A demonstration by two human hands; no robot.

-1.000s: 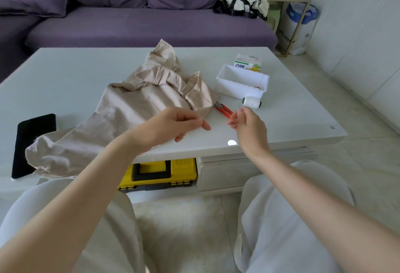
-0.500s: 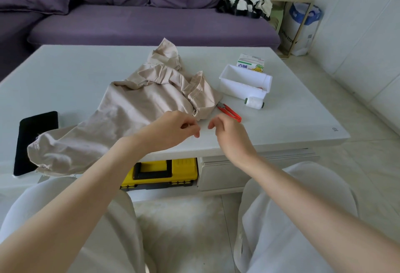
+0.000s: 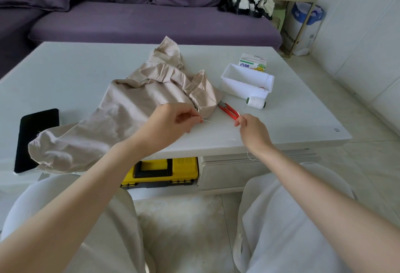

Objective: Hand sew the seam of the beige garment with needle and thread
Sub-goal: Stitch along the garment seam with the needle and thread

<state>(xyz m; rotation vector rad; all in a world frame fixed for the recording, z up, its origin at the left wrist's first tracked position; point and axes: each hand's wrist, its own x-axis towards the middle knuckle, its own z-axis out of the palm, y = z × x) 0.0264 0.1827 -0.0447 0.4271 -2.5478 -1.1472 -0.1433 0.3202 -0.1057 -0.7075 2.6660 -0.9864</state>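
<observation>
Judging by the needle [image 3: 205, 119] pinched in the left hand [image 3: 173, 121] just beside the beige garment [image 3: 129, 112] and thread pinched in the right hand [image 3: 252, 128] (thread barely visible), threading is in hand; the eye must next be met.

The small carton [image 3: 252, 64] behind the white tray has green letters and a pineapple picture, too blurry to read. The white bag [image 3: 296, 34] by the wall shows dark letters, maybe "STORY". The table [image 3: 336, 130] corner has a tiny mark.
</observation>
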